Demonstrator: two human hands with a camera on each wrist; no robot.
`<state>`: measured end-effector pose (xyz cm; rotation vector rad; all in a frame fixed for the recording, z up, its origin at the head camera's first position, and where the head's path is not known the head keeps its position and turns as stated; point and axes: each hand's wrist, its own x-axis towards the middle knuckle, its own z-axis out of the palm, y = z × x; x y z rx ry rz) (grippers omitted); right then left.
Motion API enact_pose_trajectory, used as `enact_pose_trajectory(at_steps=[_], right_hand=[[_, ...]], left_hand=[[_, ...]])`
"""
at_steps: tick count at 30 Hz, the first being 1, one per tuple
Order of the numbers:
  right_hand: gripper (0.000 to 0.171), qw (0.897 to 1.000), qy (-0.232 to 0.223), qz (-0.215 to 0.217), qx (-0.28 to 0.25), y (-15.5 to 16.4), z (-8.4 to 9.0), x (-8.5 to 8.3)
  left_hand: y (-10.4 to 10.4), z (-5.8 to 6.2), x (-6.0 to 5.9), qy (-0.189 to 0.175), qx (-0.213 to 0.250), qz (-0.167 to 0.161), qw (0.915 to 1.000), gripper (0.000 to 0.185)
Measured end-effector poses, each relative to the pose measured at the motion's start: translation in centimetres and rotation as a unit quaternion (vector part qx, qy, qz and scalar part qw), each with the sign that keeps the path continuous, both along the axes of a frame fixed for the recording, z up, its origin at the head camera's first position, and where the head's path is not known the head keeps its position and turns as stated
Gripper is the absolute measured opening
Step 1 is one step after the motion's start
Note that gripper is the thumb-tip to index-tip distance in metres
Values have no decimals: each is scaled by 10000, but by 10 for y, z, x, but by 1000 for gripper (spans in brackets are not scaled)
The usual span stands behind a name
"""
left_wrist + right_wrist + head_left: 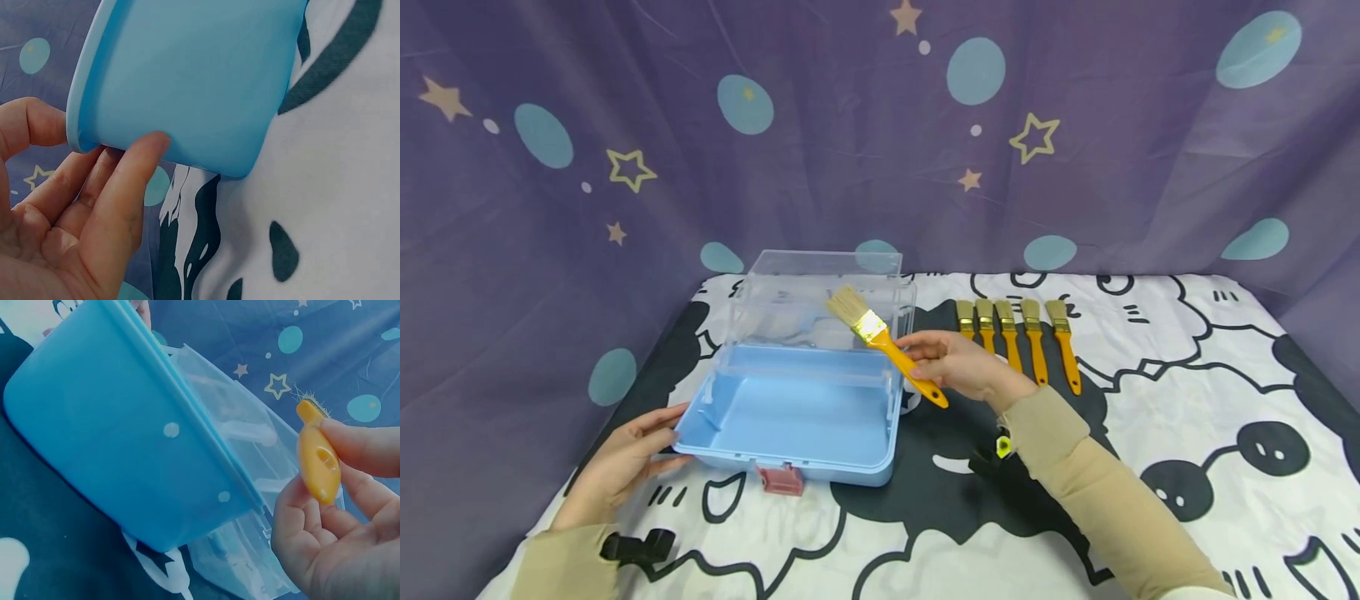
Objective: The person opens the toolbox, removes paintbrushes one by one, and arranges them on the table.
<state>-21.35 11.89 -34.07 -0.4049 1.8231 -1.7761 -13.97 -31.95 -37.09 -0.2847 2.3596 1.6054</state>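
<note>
Right grip (958, 365) pinching brush (883, 340) over open blue box (790, 412), left grip (625, 454) relaxed

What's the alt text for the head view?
A person's right hand holds an orange-handled paintbrush over an open light-blue plastic box with a clear lid, while the left hand touches the box's left wall. Five more orange-handled brushes lie in a row on the cartoon-printed tablecloth to the right.

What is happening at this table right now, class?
A person's right hand holds an orange-handled paintbrush over an open light-blue plastic box with a clear lid standing up. The left hand rests against the box's left side. Five more orange-handled brushes lie in a row on the cartoon-print cloth.
</note>
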Motion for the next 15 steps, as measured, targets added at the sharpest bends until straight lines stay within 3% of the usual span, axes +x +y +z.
enact_pose_trajectory(at_steps=[15], right_hand=[[50, 9996, -108, -161, -191, 16, -14, 4]], left_hand=[[-3, -3, 1, 219, 277, 45, 9994, 63]])
